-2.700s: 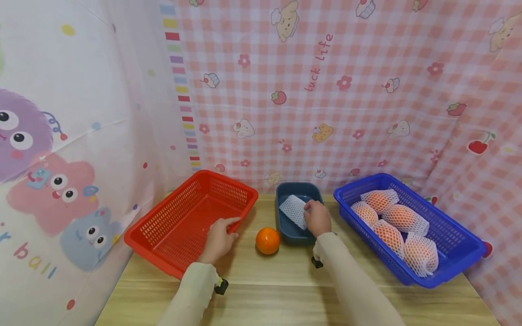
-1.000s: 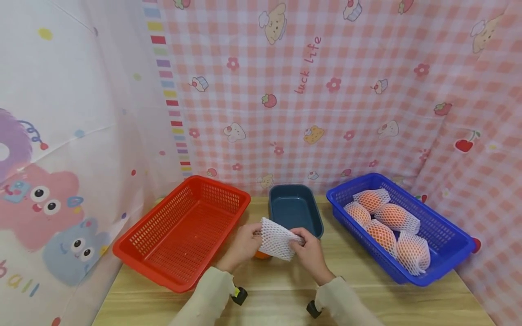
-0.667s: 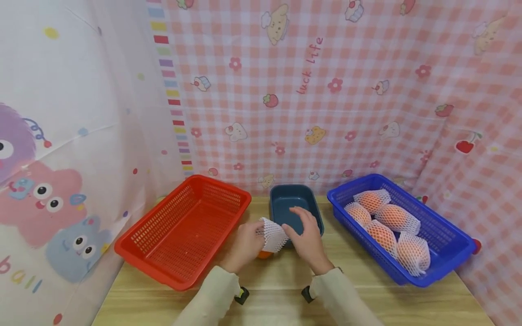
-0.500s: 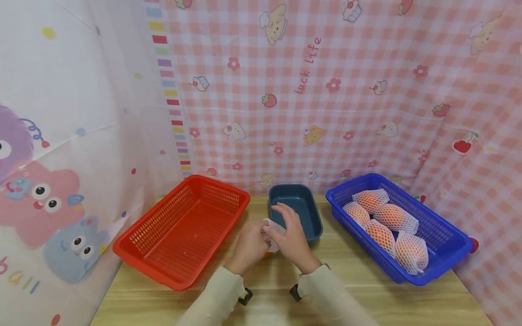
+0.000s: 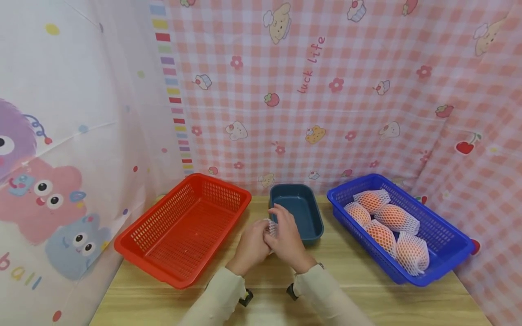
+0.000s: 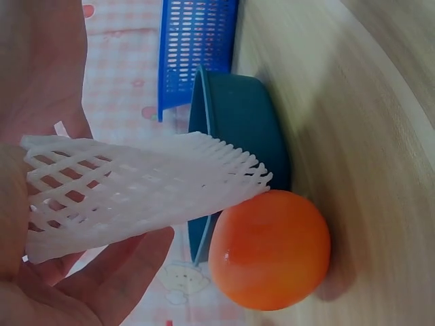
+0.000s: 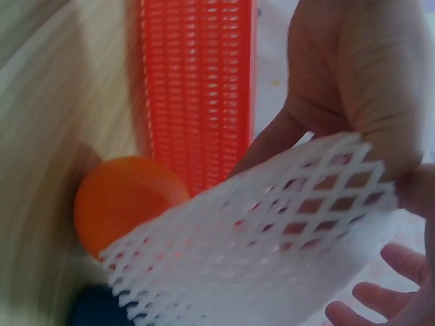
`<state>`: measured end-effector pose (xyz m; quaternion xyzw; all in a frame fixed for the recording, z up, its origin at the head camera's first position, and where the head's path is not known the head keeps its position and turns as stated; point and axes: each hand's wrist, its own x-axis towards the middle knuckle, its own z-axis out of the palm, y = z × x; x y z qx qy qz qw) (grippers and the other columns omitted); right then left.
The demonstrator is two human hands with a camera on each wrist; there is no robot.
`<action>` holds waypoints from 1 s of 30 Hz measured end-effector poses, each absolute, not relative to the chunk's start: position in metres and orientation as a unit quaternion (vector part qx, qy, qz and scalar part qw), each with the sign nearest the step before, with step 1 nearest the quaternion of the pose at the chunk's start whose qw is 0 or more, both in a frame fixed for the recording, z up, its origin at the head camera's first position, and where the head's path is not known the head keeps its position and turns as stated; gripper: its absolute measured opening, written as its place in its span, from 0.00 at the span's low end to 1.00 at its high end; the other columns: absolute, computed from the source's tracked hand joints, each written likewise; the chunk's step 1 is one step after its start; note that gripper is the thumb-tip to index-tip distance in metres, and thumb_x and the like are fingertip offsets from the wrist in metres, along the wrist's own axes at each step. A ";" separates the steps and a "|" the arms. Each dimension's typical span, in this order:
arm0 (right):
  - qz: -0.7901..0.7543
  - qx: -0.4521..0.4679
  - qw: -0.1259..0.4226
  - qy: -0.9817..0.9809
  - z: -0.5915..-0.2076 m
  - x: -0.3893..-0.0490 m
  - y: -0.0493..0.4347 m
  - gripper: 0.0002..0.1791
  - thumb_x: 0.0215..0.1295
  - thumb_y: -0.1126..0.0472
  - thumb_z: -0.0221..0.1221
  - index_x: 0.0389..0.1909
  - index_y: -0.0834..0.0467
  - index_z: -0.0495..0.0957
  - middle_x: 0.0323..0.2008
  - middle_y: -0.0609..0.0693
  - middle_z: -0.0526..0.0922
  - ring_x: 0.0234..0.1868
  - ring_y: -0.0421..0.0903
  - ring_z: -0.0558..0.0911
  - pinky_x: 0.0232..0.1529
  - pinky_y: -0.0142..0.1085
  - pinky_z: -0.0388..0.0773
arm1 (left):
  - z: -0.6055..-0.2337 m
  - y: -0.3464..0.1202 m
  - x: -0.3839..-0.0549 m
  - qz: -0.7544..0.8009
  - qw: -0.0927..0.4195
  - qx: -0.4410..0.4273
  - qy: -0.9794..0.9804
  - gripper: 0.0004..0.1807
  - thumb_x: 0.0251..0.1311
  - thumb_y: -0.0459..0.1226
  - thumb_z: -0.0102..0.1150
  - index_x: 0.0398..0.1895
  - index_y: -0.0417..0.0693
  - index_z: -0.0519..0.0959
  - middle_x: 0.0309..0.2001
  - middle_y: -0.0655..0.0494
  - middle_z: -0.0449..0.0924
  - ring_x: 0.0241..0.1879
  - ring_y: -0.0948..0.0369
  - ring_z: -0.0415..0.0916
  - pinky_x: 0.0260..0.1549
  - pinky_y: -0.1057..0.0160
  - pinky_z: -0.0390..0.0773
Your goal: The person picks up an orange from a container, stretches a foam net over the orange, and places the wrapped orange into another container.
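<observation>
Between my hands hangs a white foam net sleeve [image 6: 136,190], its fringed far end pointing down at a smooth, round orange fruit [image 6: 270,250] on the table. My left hand [image 5: 251,244] grips the upper end of the sleeve, with fingers behind the mesh in the left wrist view. Close against it is my right hand [image 5: 287,237], thumb at the sleeve's upper end and the other fingers spread loosely above. In the right wrist view the sleeve's fringe overlaps the fruit. Both hands hide most of the sleeve and the fruit in the head view.
A red basket [image 5: 183,235] stands on the left. Just behind my hands is a dark teal bin [image 5: 299,213]. To the right, a blue basket [image 5: 379,256] holds several net-wrapped fruits [image 5: 395,218]. Patterned cloth [image 5: 326,113] hangs behind and at both sides.
The sleeve came out of the teal bin and over the fruit. My right hand let go of its right side, then moved left and closed in beside my left hand.
</observation>
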<state>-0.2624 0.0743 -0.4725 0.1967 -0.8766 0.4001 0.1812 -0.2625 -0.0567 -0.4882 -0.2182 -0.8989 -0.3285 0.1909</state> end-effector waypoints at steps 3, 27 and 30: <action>0.379 0.210 0.219 -0.874 -0.476 -0.264 0.079 0.26 0.51 0.72 0.63 0.53 0.61 0.72 0.64 0.59 0.68 0.63 0.59 0.68 0.57 0.57 0.68 | -0.489 -0.057 -0.262 -0.338 0.186 -0.218 -0.896 0.11 0.49 0.31 0.67 0.38 0.45 0.81 0.38 0.55 0.80 0.38 0.56 0.78 0.41 0.56 0.78; 0.556 0.194 0.014 -0.808 -0.494 -0.275 0.132 0.31 0.54 0.71 0.67 0.61 0.57 0.74 0.63 0.57 0.71 0.57 0.54 0.74 0.50 0.44 0.76 | -0.488 -0.062 -0.257 -0.524 0.067 -0.182 -0.830 0.28 0.45 0.27 0.72 0.53 0.47 0.79 0.55 0.48 0.75 0.55 0.50 0.71 0.56 0.46 0.68; 0.596 0.200 -0.047 -0.776 -0.498 -0.275 0.132 0.39 0.55 0.69 0.68 0.68 0.58 0.64 0.69 0.59 0.61 0.56 0.56 0.72 0.49 0.40 0.76 | -0.489 -0.060 -0.257 -0.550 0.049 -0.172 -0.816 0.31 0.45 0.28 0.73 0.56 0.48 0.77 0.59 0.48 0.73 0.57 0.48 0.69 0.59 0.44 0.64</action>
